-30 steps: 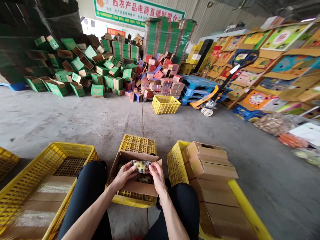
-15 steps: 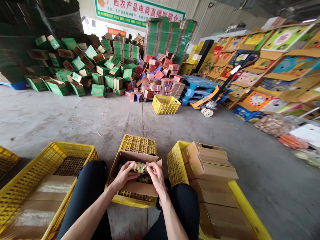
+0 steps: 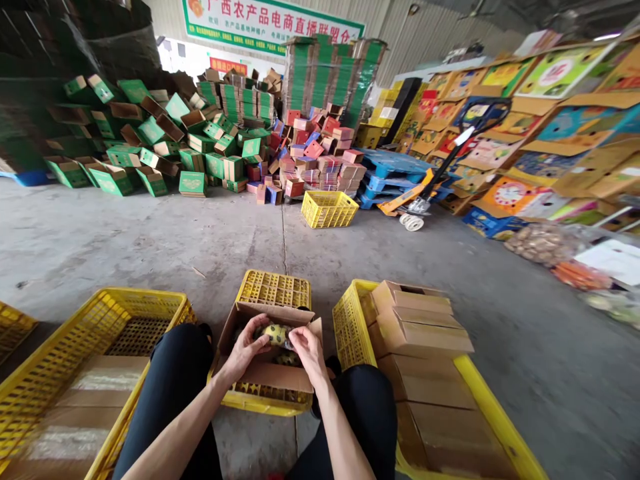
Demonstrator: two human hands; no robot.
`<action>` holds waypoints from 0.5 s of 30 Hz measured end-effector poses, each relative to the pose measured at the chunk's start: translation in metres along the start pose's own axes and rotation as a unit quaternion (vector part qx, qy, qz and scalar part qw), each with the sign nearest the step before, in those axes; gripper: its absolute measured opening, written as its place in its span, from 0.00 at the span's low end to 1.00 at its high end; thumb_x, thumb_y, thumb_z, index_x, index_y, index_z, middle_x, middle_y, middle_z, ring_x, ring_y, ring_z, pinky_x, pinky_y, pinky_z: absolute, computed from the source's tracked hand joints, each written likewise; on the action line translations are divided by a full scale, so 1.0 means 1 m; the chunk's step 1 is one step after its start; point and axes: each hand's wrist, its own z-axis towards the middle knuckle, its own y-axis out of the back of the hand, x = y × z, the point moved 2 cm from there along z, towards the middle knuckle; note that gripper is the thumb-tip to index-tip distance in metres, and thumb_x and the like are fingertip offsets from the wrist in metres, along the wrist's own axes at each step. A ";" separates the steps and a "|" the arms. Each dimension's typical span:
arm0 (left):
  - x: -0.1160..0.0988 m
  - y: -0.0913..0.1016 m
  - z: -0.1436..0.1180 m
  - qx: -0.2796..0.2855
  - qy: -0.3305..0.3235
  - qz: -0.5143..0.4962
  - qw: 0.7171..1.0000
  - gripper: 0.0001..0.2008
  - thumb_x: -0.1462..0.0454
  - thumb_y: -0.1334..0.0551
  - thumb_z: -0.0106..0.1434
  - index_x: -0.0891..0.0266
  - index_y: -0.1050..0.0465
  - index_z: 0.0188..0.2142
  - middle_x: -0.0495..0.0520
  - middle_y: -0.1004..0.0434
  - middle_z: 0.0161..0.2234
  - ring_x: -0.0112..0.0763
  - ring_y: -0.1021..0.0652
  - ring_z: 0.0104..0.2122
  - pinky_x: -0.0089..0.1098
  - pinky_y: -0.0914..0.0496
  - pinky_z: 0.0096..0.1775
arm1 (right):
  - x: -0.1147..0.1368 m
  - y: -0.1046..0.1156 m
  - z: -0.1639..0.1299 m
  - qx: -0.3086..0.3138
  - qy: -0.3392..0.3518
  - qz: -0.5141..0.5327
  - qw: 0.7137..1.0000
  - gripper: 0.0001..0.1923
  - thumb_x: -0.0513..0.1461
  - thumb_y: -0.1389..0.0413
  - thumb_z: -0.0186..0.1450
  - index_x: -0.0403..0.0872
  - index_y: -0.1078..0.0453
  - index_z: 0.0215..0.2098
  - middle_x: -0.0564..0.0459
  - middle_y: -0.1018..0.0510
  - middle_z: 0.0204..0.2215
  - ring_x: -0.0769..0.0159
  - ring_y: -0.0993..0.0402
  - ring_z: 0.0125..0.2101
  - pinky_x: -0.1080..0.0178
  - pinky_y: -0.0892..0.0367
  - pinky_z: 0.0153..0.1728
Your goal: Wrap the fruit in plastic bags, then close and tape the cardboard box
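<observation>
A clear plastic-wrapped yellow pack with dark spots point(image 3: 276, 334) is held up between my two hands; I cannot make out its exact contents. The fingers of my left hand point(image 3: 246, 347) curl round its left end. At the opposite end, my right hand point(image 3: 306, 348) pinches the wrapping. Both hands are just above an open cardboard box point(image 3: 280, 377), its front flap folded outward. More spotted yellow pieces point(image 3: 288, 359) show inside, partly hidden by the hands. Beneath the box is an upturned yellow plastic crate point(image 3: 274, 288), between my knees.
A yellow crate point(image 3: 107, 313) holding cardboard boxes stands on my left. Another crate point(image 3: 350, 320) on my right holds several stacked closed boxes point(image 3: 435, 387). Farther off are a yellow crate point(image 3: 329, 209), a pallet jack point(image 3: 425, 193), blue pallets point(image 3: 390, 167) and heaped green boxes point(image 3: 193, 181).
The pack has shifted slightly left and turned a little, showing more of its spotted side. Both hands stay on it. The whole view has moved slightly.
</observation>
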 end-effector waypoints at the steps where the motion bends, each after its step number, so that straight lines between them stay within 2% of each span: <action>1: 0.000 0.000 -0.001 0.002 -0.008 0.000 1.000 0.38 0.56 0.22 0.55 0.52 0.30 0.63 0.60 0.38 0.70 0.58 0.29 0.64 0.39 0.20 0.47 | -0.001 0.001 0.001 -0.002 0.003 -0.009 1.000 0.26 0.62 0.32 0.54 0.51 0.25 0.33 0.49 0.17 0.33 0.49 0.18 0.40 0.51 0.21 0.42; 4: 0.002 0.000 -0.001 -0.001 0.000 -0.026 1.000 0.48 0.59 0.22 0.53 0.47 0.38 0.70 0.58 0.44 0.73 0.59 0.32 0.66 0.43 0.22 0.52 | -0.002 0.003 0.003 -0.004 0.005 -0.002 1.000 0.24 0.58 0.31 0.54 0.50 0.25 0.36 0.48 0.16 0.34 0.50 0.18 0.38 0.50 0.22 0.41; 6: 0.007 0.001 0.001 0.001 0.032 -0.056 0.998 0.50 0.60 0.20 0.52 0.47 0.39 0.71 0.60 0.38 0.71 0.57 0.30 0.65 0.45 0.24 0.55 | -0.002 0.004 0.002 -0.009 0.016 0.009 1.000 0.23 0.56 0.31 0.55 0.50 0.25 0.39 0.46 0.15 0.38 0.48 0.18 0.41 0.49 0.23 0.44; 8: 0.012 0.001 0.004 0.012 0.062 -0.073 0.995 0.45 0.58 0.20 0.52 0.52 0.33 0.67 0.62 0.29 0.65 0.54 0.26 0.62 0.44 0.25 0.56 | 0.000 0.005 0.002 -0.020 0.036 0.012 0.999 0.22 0.54 0.31 0.55 0.50 0.25 0.41 0.45 0.16 0.42 0.47 0.18 0.45 0.47 0.24 0.47; 10: 0.015 0.002 0.006 0.023 0.075 -0.065 0.995 0.36 0.54 0.21 0.53 0.57 0.25 0.60 0.62 0.23 0.58 0.51 0.23 0.58 0.41 0.24 0.53 | 0.001 0.005 0.002 -0.031 0.047 0.012 0.998 0.23 0.52 0.31 0.55 0.51 0.25 0.44 0.44 0.16 0.43 0.47 0.19 0.47 0.47 0.25 0.50; 12: 0.015 0.003 0.007 0.016 0.074 -0.044 0.996 0.29 0.50 0.22 0.54 0.60 0.20 0.52 0.62 0.19 0.52 0.48 0.20 0.53 0.37 0.22 0.47 | 0.002 0.005 0.002 -0.034 0.044 0.010 0.998 0.24 0.49 0.31 0.55 0.51 0.26 0.46 0.45 0.16 0.42 0.48 0.18 0.46 0.46 0.25 0.50; 15: 0.012 0.005 0.007 -0.013 0.064 -0.024 0.998 0.26 0.47 0.23 0.53 0.62 0.18 0.43 0.59 0.16 0.43 0.43 0.18 0.44 0.34 0.21 0.40 | 0.004 0.003 0.001 -0.027 0.027 0.009 0.999 0.23 0.46 0.32 0.54 0.51 0.26 0.47 0.47 0.16 0.39 0.49 0.18 0.43 0.48 0.24 0.46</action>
